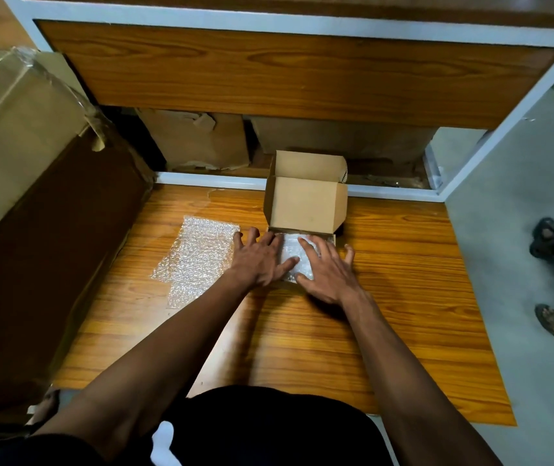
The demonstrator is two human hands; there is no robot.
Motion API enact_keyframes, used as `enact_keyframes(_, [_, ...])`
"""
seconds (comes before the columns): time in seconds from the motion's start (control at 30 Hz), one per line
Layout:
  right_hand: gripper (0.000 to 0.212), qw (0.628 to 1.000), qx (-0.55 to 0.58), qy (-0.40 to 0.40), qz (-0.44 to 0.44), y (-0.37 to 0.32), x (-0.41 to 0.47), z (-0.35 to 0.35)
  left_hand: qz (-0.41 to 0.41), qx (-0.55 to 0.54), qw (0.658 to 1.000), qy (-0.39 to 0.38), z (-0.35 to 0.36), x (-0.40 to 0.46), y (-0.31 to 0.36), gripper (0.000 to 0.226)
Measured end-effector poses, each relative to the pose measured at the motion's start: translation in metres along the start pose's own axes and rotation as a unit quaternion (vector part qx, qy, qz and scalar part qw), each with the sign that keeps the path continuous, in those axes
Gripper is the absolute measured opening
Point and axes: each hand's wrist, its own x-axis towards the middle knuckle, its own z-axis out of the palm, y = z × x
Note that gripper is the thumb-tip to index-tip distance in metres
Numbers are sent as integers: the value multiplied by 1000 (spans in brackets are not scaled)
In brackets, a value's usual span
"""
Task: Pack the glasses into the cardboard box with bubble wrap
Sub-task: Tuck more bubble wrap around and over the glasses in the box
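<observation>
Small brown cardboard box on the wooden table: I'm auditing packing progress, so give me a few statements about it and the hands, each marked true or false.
1. The small brown cardboard box has its lid raised. True.
2. Both hands press flat on bubble wrap inside the box. True: left hand, right hand.
3. A loose clear bubble wrap sheet lies right of the box. False: it lies left.
4. The right hand holds bare glasses. False: no glasses show.

Both hands lie flat with fingers spread over the small cardboard box (306, 205), the left hand (260, 257) at its left edge, the right hand (327, 269) pressing bubble wrap (294, 252) inside (lid standing up). A loose bubble sheet (198, 257) rests just left on the wooden table (403, 297).
</observation>
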Motion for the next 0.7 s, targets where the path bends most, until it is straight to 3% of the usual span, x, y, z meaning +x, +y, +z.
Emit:
enact_keyframes(0.13, [86,999,37,8,5,9,-6,-4,23,3,999,-26,0,-7,1,109])
enact_keyframes(0.57, [94,998,17,-51,25,5,-26,-33,21,43,996,-71,-10,-3,12,98])
enact_keyframes(0.7, [78,1000,25,-5,8,3,-29,-33,18,47,996,-68,-9,-3,13,97])
